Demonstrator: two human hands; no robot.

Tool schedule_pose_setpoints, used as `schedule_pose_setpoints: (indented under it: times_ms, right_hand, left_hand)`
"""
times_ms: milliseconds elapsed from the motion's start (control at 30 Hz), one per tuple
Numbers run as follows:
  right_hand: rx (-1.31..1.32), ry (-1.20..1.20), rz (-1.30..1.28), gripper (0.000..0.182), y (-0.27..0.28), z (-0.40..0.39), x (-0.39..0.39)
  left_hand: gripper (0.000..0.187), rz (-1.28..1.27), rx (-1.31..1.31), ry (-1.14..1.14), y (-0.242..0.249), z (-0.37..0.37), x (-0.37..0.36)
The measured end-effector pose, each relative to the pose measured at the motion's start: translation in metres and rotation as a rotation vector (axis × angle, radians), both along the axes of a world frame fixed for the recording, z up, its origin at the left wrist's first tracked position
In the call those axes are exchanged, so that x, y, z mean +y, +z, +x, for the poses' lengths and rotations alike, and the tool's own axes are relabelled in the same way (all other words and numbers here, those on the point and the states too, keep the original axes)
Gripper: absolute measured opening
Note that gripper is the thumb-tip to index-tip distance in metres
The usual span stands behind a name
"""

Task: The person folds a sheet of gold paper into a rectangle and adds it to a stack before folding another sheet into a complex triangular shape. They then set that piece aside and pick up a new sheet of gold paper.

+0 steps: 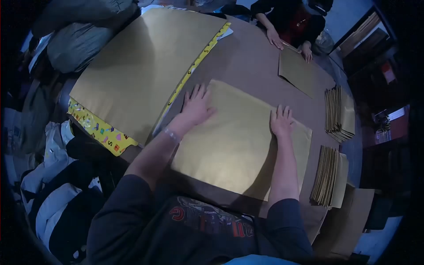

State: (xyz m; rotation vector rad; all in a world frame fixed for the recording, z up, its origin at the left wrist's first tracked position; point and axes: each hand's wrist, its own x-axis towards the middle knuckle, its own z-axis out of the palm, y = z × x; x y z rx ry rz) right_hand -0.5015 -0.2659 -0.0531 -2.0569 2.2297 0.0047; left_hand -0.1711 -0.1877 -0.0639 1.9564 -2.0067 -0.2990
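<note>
A wide brown kraft paper sheet (225, 145) lies on the table in front of me. My left hand (198, 107) rests flat on its upper left corner, fingers spread and partly past the edge. Near the upper right edge, my right hand (282, 121) presses palm down with its fingers stretched out. Neither hand grips anything. To the left, close by my left forearm, is a large brown paper sheet (132, 57), with yellow printed paper (102, 130) showing beneath its edges.
Across the table a person (293, 26) has both hands on a smaller brown folded sheet (298, 70). Two bundles of folded brown paper, a far one (340, 112) and a near one (329, 176), stand along the right edge. A cardboard box (349, 216) is below them.
</note>
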Motion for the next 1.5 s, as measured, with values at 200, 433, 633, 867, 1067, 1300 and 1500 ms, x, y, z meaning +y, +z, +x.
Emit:
schedule_pose_setpoints:
  times_ms: [200, 433, 633, 867, 1067, 1300, 1500]
  right_hand:
    - [0.072, 0.352, -0.083, 0.061, -0.014, 0.159, -0.009]
    - [-0.054, 0.846, -0.133, 0.058, -0.004, 0.261, 0.083]
    - [-0.117, 0.915, -0.084, 0.058, -0.006, 0.195, 0.13]
    - [0.09, 0.567, -0.07, 0.059, -0.031, 0.034, 0.096]
    - [0.119, 0.209, -0.087, 0.063, -0.045, -0.084, 0.082]
    - [0.191, -0.102, 0.019, 0.065, -0.025, -0.067, 0.096]
    - [-0.045, 0.379, -0.101, 0.064, -0.021, 0.066, 0.146]
  left_hand:
    - [0.056, -0.16, 0.084, -0.236, 0.004, -0.016, 0.145]
    - [0.032, -0.309, 0.418, -0.208, 0.016, 0.011, 0.227]
    - [0.018, -0.375, 0.278, 0.295, -0.002, 0.082, 0.322]
    - [0.063, -0.086, -0.172, 0.979, -0.016, 0.137, 0.403]
    - [0.077, 0.205, 0.03, 1.215, -0.022, 0.15, 0.386]
    - [0.078, 0.167, 0.065, 1.254, -0.031, 0.169, 0.374]
    - [0.077, 0.124, 0.019, 1.207, -0.036, 0.172, 0.375]
